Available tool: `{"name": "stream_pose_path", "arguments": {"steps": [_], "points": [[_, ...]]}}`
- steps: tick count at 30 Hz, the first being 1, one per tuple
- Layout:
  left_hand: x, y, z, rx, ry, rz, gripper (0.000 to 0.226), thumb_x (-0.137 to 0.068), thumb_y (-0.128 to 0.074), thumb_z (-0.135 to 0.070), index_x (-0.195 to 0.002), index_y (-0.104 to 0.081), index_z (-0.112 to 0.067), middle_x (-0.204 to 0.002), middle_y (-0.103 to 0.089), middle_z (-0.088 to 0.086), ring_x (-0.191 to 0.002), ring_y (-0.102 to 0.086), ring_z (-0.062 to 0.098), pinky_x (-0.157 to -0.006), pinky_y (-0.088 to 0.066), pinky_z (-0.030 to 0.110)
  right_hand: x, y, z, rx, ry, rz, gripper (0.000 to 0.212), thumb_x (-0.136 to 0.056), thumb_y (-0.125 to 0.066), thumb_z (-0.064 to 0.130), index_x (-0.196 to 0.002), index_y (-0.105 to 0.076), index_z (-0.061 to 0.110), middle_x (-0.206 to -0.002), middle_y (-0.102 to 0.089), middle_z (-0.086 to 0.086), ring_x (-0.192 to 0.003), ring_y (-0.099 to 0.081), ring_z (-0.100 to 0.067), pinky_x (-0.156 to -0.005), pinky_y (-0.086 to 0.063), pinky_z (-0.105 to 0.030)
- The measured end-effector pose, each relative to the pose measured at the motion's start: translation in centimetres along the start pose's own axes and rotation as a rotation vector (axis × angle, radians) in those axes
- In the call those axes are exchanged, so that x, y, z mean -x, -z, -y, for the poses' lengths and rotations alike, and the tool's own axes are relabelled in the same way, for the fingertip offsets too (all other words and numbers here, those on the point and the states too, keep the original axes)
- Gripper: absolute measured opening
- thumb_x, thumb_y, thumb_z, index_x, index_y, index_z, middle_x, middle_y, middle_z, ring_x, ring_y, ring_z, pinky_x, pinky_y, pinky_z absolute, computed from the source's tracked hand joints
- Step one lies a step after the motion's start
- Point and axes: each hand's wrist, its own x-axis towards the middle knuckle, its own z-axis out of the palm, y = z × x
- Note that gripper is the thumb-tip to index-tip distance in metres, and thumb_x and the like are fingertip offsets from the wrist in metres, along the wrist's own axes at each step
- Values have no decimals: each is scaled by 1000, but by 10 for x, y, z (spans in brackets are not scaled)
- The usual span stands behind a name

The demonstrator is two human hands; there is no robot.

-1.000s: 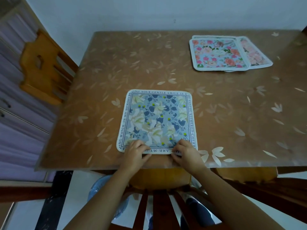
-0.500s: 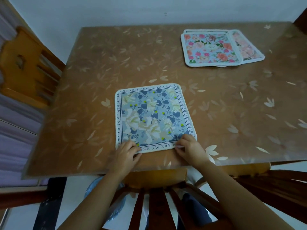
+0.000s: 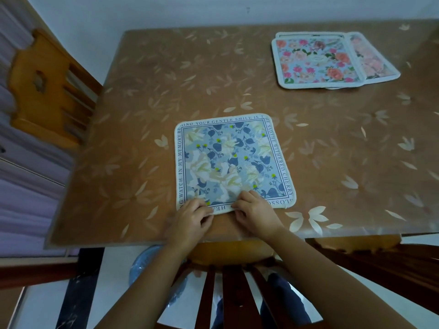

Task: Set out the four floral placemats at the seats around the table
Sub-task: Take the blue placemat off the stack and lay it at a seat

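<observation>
Head view, one mat down. The blue placemat (image 3: 234,162) lies flat on the desk (image 3: 332,167) at lower centre of the frame, its near edge set just back from the desk's front edge and above the chair back (image 3: 228,290) at the bottom, so that it marks the seat you stand behind. Your left hand (image 3: 193,218) and right hand (image 3: 255,211) sit close together on that near edge, each with fingers curled and pinching the hem between thumb and fingertips; the hold suggests you are squaring the mat to the edge rather than lifting it. The remaining mats wait as a stack (image 3: 316,60) at upper right of the frame, a pink rose mat on top and another (image 3: 373,60) fanned out to its right. A third edge shows beneath; how many lie there you cannot tell for certain. A second chair (image 3: 45,89) stands at the left side of the desk, a likely next seat.

Compared with the frame half a second earlier, your hands have closed toward the middle of the near edge, and the mat appears slightly turned. The stack is unchanged.
</observation>
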Motion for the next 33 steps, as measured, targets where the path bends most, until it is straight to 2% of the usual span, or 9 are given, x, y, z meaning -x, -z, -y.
{"name": "stream_pose_path", "arguments": {"steps": [5, 9, 13, 17, 22, 24, 27, 30, 33], "points": [[-4, 6, -4, 112, 150, -65, 12, -69, -73, 4, -79, -69, -1, -79, -61, 14, -77, -58, 28, -68, -45, 30, -3, 6, 1, -58, -15, -39, 14, -62, -74, -11, -71, -68, -2, -71, -63, -19, -67, -60, -35, -57, -55, -39], [-10, 11, -7, 136, 185, -43, 7, -72, -71, -1, -78, -69, -4, -78, -59, 9, -75, -54, 17, -65, -39, 23, 2, 10, -3, -63, 8, -36, 15, -63, -75, -12, -72, -67, -2, -70, -61, -18, -65, -60, -33, -58, -54, -36], [-8, -1, -21, 199, 235, 2, 5, -70, -70, -2, -73, -68, -6, -74, -56, 2, -66, -55, 16, -61, -47, 30, 14, 13, -15, -12, 13, -33, 13, -65, -75, -11, -71, -67, -2, -69, -61, -18, -61, -59, -34, -54, -54, -37], [0, -19, -39, 257, 357, 22, 9, -67, -72, -6, -65, -65, -12, -64, -46, -15, -57, -50, 4, -55, -37, 5, 22, 19, -26, 5, 16, -18, 14, -62, -76, -12, -68, -67, -3, -70, -63, -21, -61, -61, -36, -49, -55, -41], [-2, -33, -58, 282, 459, -35, 18, -66, -70, -7, -56, -59, -17, -56, -45, -13, -54, -44, 3, -50, -30, 9, 21, 26, -34, 12, 17, -20, 13, -64, -74, -12, -72, -67, -5, -75, -65, -22, -66, -63, -38, -55, -56, -46], [-8, -35, -64, 323, 455, -43, 21, -66, -70, -7, -55, -58, -19, -56, -47, -12, -55, -46, 2, -51, -33, 12, 23, 26, -33, 7, 29, -41, 15, -61, -76, -11, -71, -67, -4, -73, -65, -21, -65, -63, -36, -56, -55, -44], [-14, -37, -73, 361, 438, -32, 27, -67, -70, -7, -55, -55, -26, -60, -51, -7, -59, -52, 12, -57, -42, 22, 27, 22, -25, -28, 31, -40, 14, -61, -76, -9, -69, -66, -2, -71, -64, -19, -64, -62, -34, -56, -54, -42], [-13, -37, -74, 397, 402, -54, 12, -69, -72, -6, -64, -65, -15, -65, -56, -3, -60, -55, 13, -59, -46, 24, 27, 23, -23, -36, 42, -22, 12, -63, -73, -10, -68, -65, -3, -70, -62, -19, -63, -61, -34, -54, -54, -41], [-7, -33, -66, 410, 262, -14, 9, -71, -73, -7, -76, -67, -11, -73, -54, -5, -67, -55, 10, -63, -46, 21, 25, 26, -24, -21, 61, -2, 14, -61, -75, -11, -67, -65, -3, -69, -63, -20, -62, -62, -33, -54, -56, -38]]}}
